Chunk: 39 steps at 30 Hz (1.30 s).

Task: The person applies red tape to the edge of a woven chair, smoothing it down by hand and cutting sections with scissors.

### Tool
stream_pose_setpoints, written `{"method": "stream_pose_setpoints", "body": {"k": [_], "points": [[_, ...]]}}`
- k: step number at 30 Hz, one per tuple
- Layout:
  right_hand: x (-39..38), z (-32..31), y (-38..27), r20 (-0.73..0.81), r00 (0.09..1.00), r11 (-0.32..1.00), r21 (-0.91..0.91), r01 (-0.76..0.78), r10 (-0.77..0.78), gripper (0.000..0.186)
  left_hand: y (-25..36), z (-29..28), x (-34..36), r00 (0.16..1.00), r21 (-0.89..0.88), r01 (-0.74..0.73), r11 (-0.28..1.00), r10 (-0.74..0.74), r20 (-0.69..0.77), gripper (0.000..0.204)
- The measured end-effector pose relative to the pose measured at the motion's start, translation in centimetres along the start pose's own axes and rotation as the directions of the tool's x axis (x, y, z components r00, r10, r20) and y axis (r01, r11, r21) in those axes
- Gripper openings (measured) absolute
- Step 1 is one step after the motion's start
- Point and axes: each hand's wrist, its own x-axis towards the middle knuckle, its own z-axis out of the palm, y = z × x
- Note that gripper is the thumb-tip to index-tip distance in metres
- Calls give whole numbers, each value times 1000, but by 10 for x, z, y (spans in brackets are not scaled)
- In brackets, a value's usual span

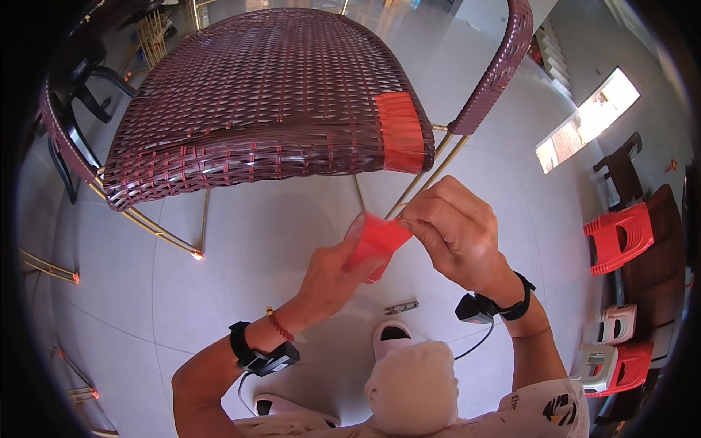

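Note:
My left hand point(328, 281) is wrapped around a roll of red tape point(365, 255), held in front of a woven chair. With thumb and fingers, my right hand point(456, 230) pinches the edge of the tape at its upper right. The chair point(270, 95) has a dark maroon woven seat on thin gold metal legs. Across the right front corner of its seat lies a red patch of tape point(401, 131), wrinkled in its upper part. Both hands are below that corner, apart from the seat. Fingers partly cover the roll.
Small snips point(401, 307) lie on the pale tiled floor below my hands. Red stacked stools point(619, 237) and white stools point(599, 365) stand along the right side, near dark wooden furniture point(661, 255). Gold metal legs of other frames point(51, 270) show at the left.

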Motion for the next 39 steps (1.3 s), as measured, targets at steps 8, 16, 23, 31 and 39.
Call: {"method": "stream_pose_setpoints", "body": {"k": [8, 16, 23, 31, 39], "points": [[32, -6, 10, -53, 999, 999, -37, 6, -8, 11, -11, -12, 2, 995, -34, 69, 997, -72, -68, 25], [79, -21, 40, 35, 989, 981, 122, -149, 145, 5, 15, -11, -5, 940, 280, -301, 912, 333, -73, 18], [88, -17, 44, 21, 999, 994, 91, -52, 50, 6, 13, -8, -2, 983, 286, -52, 957, 99, -152, 19], [115, -22, 42, 64, 998, 1000, 23, -15, 14, 10, 13, -3, -1, 969, -234, 119, 965, -164, -187, 23], [163, -24, 82, 370, 929, 955, 273, -116, 7, 8, 13, 4, -14, 995, 46, -57, 997, 61, -80, 22]]}}
